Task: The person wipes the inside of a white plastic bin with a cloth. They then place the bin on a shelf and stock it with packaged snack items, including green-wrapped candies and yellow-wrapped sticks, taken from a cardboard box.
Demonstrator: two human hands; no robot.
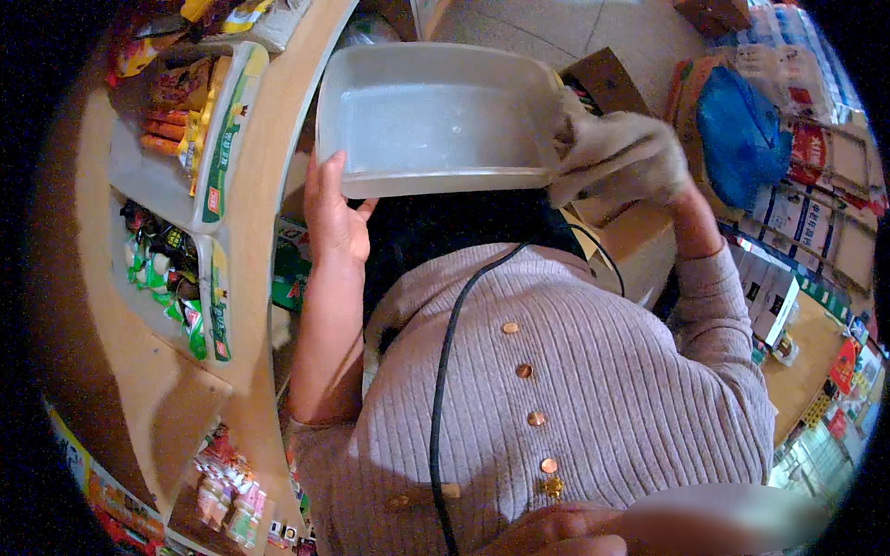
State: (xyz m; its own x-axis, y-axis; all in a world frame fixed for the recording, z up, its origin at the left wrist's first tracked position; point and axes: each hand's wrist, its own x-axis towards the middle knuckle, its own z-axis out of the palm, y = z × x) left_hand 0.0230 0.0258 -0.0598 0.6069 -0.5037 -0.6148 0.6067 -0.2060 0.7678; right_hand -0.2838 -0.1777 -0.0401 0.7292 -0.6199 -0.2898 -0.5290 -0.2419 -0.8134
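A translucent white plastic bin is held up before my torso, tilted so that its bare inside faces me. My left hand grips its near left corner, fingers up along the outer wall and thumb below the rim. A grey-brown cloth is bunched over my right hand and lies against the right end of the bin. The cloth hides most of that hand's fingers. A dark cable runs down the front of my ribbed cardigan.
At left, a wooden shelf carries clear bins of packaged snacks and wrapped sweets. Small bottles stand lower. Cardboard boxes, a blue plastic bag and stacked cartons lie at right on the tiled floor.
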